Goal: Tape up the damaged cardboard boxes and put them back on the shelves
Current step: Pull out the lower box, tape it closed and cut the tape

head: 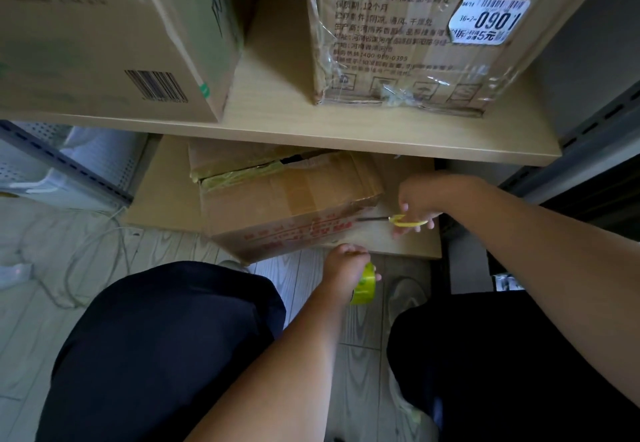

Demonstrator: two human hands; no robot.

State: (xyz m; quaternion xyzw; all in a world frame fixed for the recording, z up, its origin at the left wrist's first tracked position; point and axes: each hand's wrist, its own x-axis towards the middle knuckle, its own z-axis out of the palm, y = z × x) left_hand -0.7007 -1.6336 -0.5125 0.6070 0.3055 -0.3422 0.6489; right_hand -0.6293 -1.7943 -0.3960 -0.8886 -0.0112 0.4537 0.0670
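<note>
Head view: the right hand point(417, 204) grips yellow-handled scissors point(398, 220) whose blades point at the worn cardboard box point(287, 206) just beside it on the lower shelf point(408, 244), patched with tape, while the left hand point(346, 268), just below the box, holds a yellow-green tape roll point(365, 284).

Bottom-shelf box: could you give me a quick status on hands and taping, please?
Left hand grips tape roll. Right hand holds yellow scissors at box corner. Box on bottom shelf, top flap gaping. Nothing in the way.

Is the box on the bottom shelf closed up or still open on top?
Partly open: the bottom box shows a dark gap between its top flaps at the back, beside yellow-green tape.
</note>
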